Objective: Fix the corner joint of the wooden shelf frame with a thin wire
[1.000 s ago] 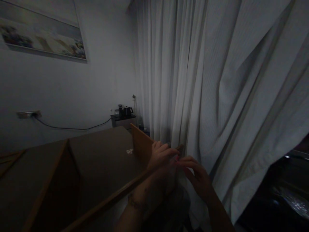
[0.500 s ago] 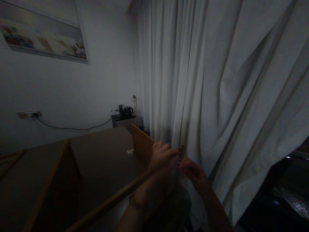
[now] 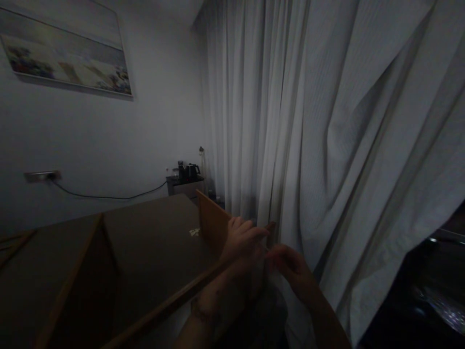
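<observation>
The left hand lies across the right end of the upright board, fingers bent and close together; whether they grip anything underneath is too dark to tell. The right hand, to the right of the upright board, has its thumb and fingertips pinched on one end of a thin pale stick — a blurred sliver between the two hands, right of the same board. A long wooden strip slants along on the near side of the upright board. Small pale pieces lie just left of it on a brown panel, and a second board stands well to its left. Beyond it — a kettle on a small cabinet; to its right hangs a pale curtain.
</observation>
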Tool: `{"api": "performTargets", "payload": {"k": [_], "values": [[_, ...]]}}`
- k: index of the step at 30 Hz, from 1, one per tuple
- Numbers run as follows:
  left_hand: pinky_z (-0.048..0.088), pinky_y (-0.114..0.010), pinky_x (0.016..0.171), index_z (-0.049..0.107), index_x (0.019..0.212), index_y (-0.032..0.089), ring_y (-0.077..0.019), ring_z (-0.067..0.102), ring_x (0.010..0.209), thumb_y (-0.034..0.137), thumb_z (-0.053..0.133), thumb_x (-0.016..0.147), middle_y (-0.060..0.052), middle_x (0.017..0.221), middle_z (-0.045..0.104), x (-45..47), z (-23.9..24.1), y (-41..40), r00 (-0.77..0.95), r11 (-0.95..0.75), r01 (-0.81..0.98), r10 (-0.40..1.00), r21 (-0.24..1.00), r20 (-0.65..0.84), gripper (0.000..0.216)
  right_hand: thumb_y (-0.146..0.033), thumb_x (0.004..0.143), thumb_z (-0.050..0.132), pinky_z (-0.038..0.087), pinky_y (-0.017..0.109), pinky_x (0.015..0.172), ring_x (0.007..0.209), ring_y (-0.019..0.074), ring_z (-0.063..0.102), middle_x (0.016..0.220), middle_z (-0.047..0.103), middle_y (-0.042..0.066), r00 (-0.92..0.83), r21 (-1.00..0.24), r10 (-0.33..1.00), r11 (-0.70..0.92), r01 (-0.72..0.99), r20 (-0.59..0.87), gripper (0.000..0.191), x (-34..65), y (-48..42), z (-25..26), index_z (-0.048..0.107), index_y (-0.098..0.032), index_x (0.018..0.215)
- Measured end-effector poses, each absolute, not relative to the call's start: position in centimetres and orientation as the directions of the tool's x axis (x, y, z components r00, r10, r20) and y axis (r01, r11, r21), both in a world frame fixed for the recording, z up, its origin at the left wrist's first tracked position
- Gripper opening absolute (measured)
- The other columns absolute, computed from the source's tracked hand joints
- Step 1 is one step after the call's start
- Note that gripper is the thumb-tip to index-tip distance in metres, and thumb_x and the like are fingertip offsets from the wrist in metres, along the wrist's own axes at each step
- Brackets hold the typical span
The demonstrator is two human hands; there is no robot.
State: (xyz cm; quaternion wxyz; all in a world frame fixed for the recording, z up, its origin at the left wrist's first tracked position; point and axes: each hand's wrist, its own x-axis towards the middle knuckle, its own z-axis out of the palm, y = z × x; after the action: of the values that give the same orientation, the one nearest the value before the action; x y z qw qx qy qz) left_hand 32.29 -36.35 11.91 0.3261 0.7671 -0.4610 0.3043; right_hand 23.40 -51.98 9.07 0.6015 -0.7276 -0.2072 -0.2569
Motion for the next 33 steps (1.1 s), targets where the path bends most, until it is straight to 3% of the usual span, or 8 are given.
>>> {"api": "performTargets", "payload": {"k": [13,18,24,28,33], "values": [[0.033,-0.038,0.084,0.072,0.099,0.026,-0.0215,0.046,0.083,0.019,0.056,0.073,-0.001,0.074,0.053,32.2,12.2,-36.1,0.406,-0.386,-0.898,-0.546,0.211,0.733,0.031,-0.055,0.085,0.066,0.046,0.023,0.049,0.051,0.0114,0.054,0.065,0.062,-0.001,0.828,-0.823,-0.027,-0.138,0.551,0.560,0.032,23.8,-52.0,8.6,0.073,-0.024,0.086],[0.033,-0.039,0.086,0.072,0.098,0.028,-0.0216,0.046,0.084,0.022,0.057,0.075,-0.001,0.074,0.054,32.4,12.0,-36.3,0.421,-0.403,-0.889,-0.535,0.217,0.733,0.027,-0.059,0.086,0.063,0.049,0.025,0.055,0.057,0.0132,0.057,0.070,0.063,0.000,0.795,-0.782,0.083,-0.146,0.606,0.601,0.037,24.4,-52.7,9.0,0.070,-0.023,0.083],[0.033,-0.038,0.085,0.073,0.097,0.027,-0.0204,0.046,0.082,0.022,0.055,0.082,-0.001,0.073,0.057,32.4,12.1,-36.2,0.415,-0.382,-0.896,-0.539,0.226,0.733,0.024,-0.063,0.091,0.051,0.048,0.025,0.057,0.059,0.0141,0.058,0.068,0.063,0.000,0.752,-0.735,0.235,-0.170,0.656,0.616,0.045,25.1,-53.1,9.1,0.072,-0.025,0.100],[0.033,-0.039,0.086,0.073,0.099,0.028,-0.0209,0.046,0.083,0.025,0.054,0.085,-0.001,0.073,0.056,32.2,12.3,-36.1,0.413,-0.397,-0.894,-0.543,0.211,0.731,0.023,-0.067,0.088,0.053,0.044,0.024,0.050,0.054,0.0127,0.054,0.069,0.063,0.001,0.755,-0.741,0.161,-0.144,0.655,0.636,0.047,25.4,-52.8,8.5,0.071,-0.024,0.090],[0.033,-0.038,0.087,0.073,0.098,0.028,-0.0210,0.047,0.084,0.030,0.054,0.089,-0.002,0.075,0.057,32.1,12.4,-36.1,0.431,-0.404,-0.886,-0.535,0.228,0.727,0.021,-0.071,0.082,0.058,0.047,0.024,0.053,0.056,0.0135,0.055,0.071,0.063,0.001,0.763,-0.759,0.128,-0.090,0.645,0.634,0.048,25.7,-52.6,8.3,0.069,-0.023,0.082]]}}
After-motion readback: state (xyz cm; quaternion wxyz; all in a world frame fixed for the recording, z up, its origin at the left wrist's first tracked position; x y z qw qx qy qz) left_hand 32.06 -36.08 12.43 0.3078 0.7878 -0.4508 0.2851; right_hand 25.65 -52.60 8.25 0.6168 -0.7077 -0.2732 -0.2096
